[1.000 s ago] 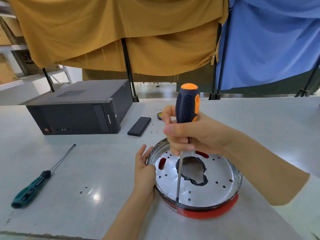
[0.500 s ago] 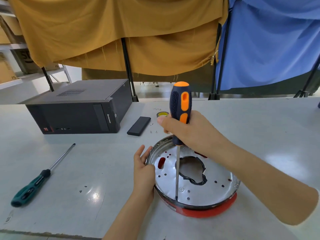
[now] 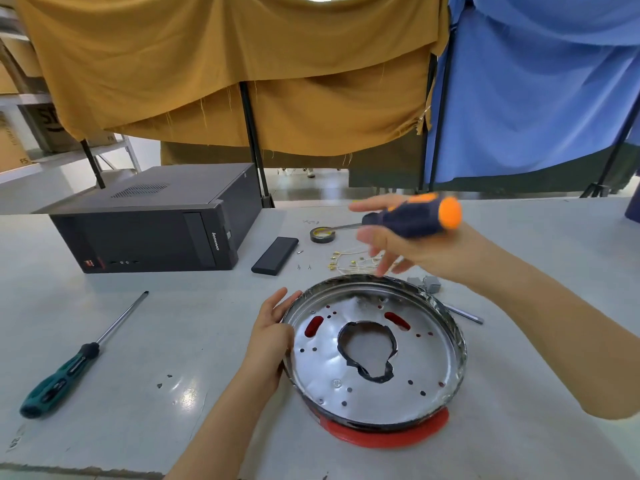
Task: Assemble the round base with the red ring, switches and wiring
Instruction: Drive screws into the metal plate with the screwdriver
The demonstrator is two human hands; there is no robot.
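The round metal base (image 3: 415,362) lies on the table with the red ring (image 3: 388,435) showing under its near edge. My left hand (image 3: 273,336) rests against the base's left rim, fingers straight. Above the far rim my right hand (image 3: 427,252) holds the orange-and-blue screwdriver (image 3: 415,220). The tool lies level, its shaft pointing left, and the hand's fingers are partly spread and blurred. Thin wires with yellow terminals (image 3: 349,262) and grey switches (image 3: 428,283) lie just behind the base.
A black computer case (image 3: 149,230) stands at the back left. A flat black device (image 3: 275,255), a tape roll (image 3: 322,234) and small screws (image 3: 304,267) lie behind the base. A green screwdriver (image 3: 69,368) lies at the left, and a thin metal shaft (image 3: 464,314) at the right.
My right hand has lifted the screwdriver out of the base and swung it from upright to level, up and to the right. The left hand stays at the rim.
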